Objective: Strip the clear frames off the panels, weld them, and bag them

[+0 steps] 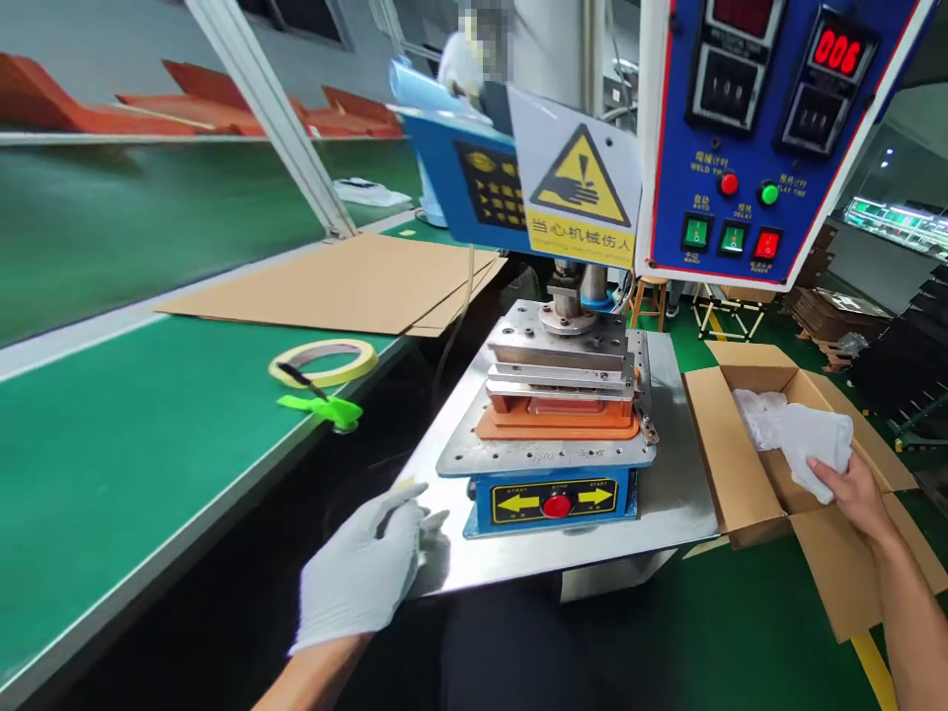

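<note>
My right hand (855, 492) is bare and grips a white, soft-looking packet (819, 444) by its near edge. It is over an open cardboard box (722, 484) at the right, where another whitish, translucent packet (759, 417) lies. My left hand (362, 563) wears a white knit glove. Its fingers stretch toward the left edge of the metal machine table (511, 558) with nothing seen in them; whether they touch it I cannot tell. Just right of that hand stands a bench press (559, 375), its upper plate down on an orange fixture (555, 427). A blue start panel (504, 521) carries a red button (557, 506).
A green workbench (148, 474) runs along the left, bearing a yellow tape roll (355, 367), a bright green tool (333, 410) and flat cardboard sheets (333, 281). A warning sign (578, 178) and a blue control box (777, 178) overhang the press. Behind it is another person (459, 69).
</note>
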Tool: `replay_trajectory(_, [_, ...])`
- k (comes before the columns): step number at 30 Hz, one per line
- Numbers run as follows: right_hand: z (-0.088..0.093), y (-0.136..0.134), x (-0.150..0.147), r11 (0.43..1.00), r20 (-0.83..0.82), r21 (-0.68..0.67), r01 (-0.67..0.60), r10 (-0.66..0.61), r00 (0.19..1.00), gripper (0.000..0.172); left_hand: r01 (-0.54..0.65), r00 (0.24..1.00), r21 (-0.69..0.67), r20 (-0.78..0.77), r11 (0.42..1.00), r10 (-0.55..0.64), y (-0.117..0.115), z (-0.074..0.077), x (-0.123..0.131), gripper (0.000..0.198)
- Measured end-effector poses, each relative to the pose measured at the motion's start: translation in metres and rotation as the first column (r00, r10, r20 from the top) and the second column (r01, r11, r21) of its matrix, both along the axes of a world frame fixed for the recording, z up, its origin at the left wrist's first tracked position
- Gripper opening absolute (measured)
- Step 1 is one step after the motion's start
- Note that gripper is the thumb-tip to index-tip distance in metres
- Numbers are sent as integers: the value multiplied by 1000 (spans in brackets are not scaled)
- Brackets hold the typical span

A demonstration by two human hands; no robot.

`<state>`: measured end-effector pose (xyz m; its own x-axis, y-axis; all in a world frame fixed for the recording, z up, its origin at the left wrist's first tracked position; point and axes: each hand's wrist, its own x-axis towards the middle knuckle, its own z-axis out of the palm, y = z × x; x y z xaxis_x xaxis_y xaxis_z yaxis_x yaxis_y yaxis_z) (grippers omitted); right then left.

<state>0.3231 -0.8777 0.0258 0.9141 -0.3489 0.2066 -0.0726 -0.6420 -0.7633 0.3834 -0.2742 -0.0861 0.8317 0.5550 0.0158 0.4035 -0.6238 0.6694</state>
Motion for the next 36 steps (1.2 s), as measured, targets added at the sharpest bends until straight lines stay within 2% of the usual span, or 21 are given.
replay_trajectory(3, [11, 65, -32, 958, 112, 249, -143, 119, 987, 60, -66, 979, -224, 174, 972, 106, -6, 13, -31, 28])
replay_trajectory(5, [6, 117, -41, 890, 109, 352, -289, 267, 957, 59, -12, 953, -357, 278, 934, 119, -16, 24, -63, 31])
replay_trajectory(7, [-5, 176, -43, 769, 36, 474, -429, 470, 882, 60, 129, 941, -509, 333, 851, 57, -29, 39, -101, 41])
replay_trajectory(9, [-22, 238, -43, 612, 7, 591, -525, 647, 763, 64, 306, 923, -646, 383, 699, -51, -41, 54, -138, 55])
replay_trajectory(11, [-40, 301, -48, 452, 23, 668, -591, 781, 624, 64, 451, 876, -719, 469, 529, -109, -47, 67, -171, 68])
replay_trajectory(13, [-54, 356, -58, 326, 42, 702, -634, 869, 493, 62, 483, 863, -760, 498, 434, -87, -44, 76, -201, 71])
replay_trajectory(15, [-64, 399, -69, 261, 36, 716, -648, 913, 407, 61, 404, 896, -814, 444, 416, -2, -33, 78, -227, 68])
replay_trajectory(17, [-68, 427, -78, 248, -5, 723, -645, 935, 354, 67, 301, 911, -847, 392, 439, 132, -18, 74, -250, 68])
replay_trajectory(20, [-63, 450, -80, 260, -93, 709, -656, 956, 278, 81, 198, 876, -826, 390, 528, 282, 4, 60, -277, 66])
replay_trajectory(22, [-54, 458, -75, 251, -98, 693, -676, 962, 256, 87, 167, 875, -808, 386, 564, 293, 15, 52, -288, 60])
replay_trajectory(25, [-35, 466, -65, 268, -120, 640, -720, 960, 252, 87, 167, 897, -779, 375, 604, 235, 25, 47, -298, 45])
replay_trajectory(27, [-22, 470, -60, 276, -203, 577, -769, 960, 192, 76, 177, 907, -741, 379, 648, 186, 32, 48, -302, 39])
replay_trajectory(29, [-12, 471, -58, 263, -279, 546, -795, 952, 124, 61, 148, 910, -737, 363, 659, 201, 38, 49, -305, 38])
replay_trajectory(30, [-10, 470, -58, 263, -300, 549, -793, 948, 107, 57, 131, 906, -760, 353, 636, 235, 42, 49, -306, 39])
replay_trajectory(31, [-10, 470, -59, 276, -310, 557, -783, 944, 113, 55, 121, 895, -801, 343, 587, 284, 44, 48, -306, 42])
replay_trajectory(33, [-14, 468, -62, 327, -299, 562, -760, 937, 182, 57, 143, 864, -895, 321, 423, 387, 47, 46, -305, 50])
replay_trajectory(35, [-23, 467, -67, 388, -269, 526, -757, 920, 285, 63, 202, 834, -952, 291, 232, 469, 46, 43, -303, 56])
replay_trajectory(36, [-29, 467, -69, 424, -252, 489, -762, 905, 342, 67, 229, 819, -961, 276, 154, 504, 44, 43, -302, 56])
